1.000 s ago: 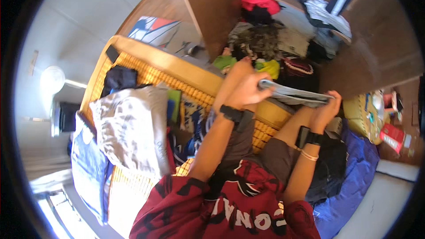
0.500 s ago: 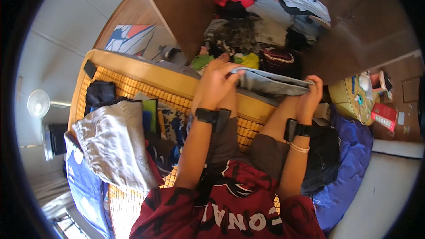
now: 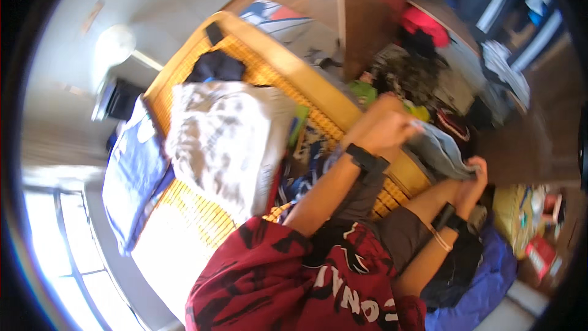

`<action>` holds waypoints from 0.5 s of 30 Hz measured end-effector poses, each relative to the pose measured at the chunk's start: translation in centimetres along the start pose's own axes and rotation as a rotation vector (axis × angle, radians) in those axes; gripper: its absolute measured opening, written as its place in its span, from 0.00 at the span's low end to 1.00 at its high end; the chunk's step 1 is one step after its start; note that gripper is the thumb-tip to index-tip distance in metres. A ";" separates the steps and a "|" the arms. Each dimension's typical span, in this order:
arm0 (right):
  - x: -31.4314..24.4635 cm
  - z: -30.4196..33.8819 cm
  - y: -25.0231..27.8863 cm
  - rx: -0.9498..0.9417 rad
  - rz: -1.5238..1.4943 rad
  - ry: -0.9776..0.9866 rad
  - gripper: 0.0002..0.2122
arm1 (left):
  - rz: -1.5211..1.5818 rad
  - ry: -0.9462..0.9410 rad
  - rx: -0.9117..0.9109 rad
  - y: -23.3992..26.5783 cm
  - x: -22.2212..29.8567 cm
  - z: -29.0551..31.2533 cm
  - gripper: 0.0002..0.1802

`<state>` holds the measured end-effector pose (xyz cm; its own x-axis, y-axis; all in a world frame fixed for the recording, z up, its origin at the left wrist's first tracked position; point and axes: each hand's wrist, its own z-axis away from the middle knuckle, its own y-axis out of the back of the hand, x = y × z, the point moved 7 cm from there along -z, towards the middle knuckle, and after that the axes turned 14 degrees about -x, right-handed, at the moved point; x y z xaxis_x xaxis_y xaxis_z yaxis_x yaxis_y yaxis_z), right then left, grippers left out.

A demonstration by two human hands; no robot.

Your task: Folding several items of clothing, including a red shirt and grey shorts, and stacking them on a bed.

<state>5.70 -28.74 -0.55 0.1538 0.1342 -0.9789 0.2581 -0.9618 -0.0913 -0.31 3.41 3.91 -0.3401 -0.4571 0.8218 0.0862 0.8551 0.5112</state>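
Between my hands stretches a grey-blue garment (image 3: 442,150), held up by its two ends in front of my knees. My left hand (image 3: 391,130) is closed on its left end, blurred by motion. At the other end, my right hand (image 3: 473,179) pinches the corner with its fingers. The cloth sags a little in between, and its exact kind does not show. Left of my body, a pale grey garment (image 3: 223,138) lies spread on the bamboo-mat bed (image 3: 199,205), with darker clothes (image 3: 303,175) beside it.
A blue pillow (image 3: 133,175) lies at the bed's left edge. An open wardrobe holds piled clothes (image 3: 422,64) ahead of me, with clothes hanging above. A black bag (image 3: 456,270) and blue fabric (image 3: 490,276) are by my right arm. A white fan (image 3: 116,43) stands at far left.
My view has swung to the left, so the scene sits further right and is tilted. Both hands still hold the grey-blue garment, which now slants and sags more.
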 end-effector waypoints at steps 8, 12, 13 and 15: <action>-0.9 -1.5 -1.2 0.089 0.071 0.121 0.08 | 0.015 -0.244 0.220 4.5 0.5 1.1 0.15; -4.9 -2.8 -4.1 -0.232 0.349 -0.072 0.06 | 0.227 0.003 0.268 4.2 -0.6 -0.4 0.16; -6.1 -3.2 -5.4 -0.331 0.383 -0.105 0.06 | 0.251 0.060 0.232 4.2 -0.9 -0.2 0.17; -7.5 -3.4 -6.8 -0.431 0.419 -0.171 0.05 | 0.202 0.224 0.086 4.2 -1.5 0.6 0.18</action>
<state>5.99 -22.35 7.99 0.1798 -0.3074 -0.9344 0.5763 -0.7369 0.3533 0.04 7.84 4.67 -0.1084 -0.3099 0.9446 0.0484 0.9474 0.3164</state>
